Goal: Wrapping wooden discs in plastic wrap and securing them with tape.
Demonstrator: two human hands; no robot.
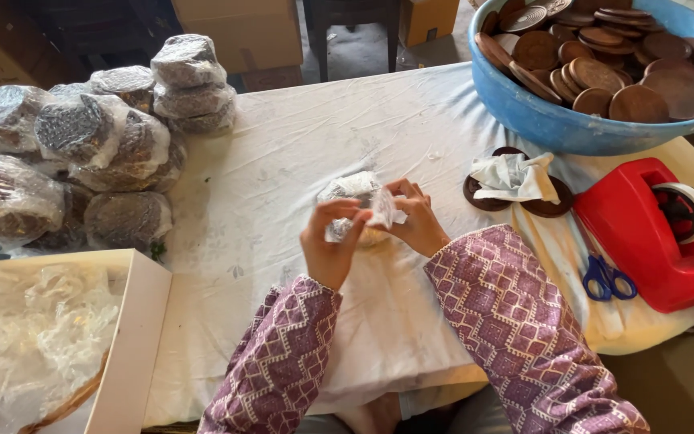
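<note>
At frame centre, both hands, left hand and right hand, are pinching crinkly, slippery plastic wrap around a stiff, probably brittle disc bundle; gripping its rim looks safest.

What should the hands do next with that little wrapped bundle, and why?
Probably fold the loose plastic down flat. Both the left hand and right hand pinch the clear wrap of the wrapped bundle, and a flap sticks up between them.

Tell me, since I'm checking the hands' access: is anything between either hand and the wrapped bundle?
Nothing visible. Both the left hand and the right hand already grip the plastic-wrapped bundle on the white tablecloth; the cloth around it is bare.
</note>
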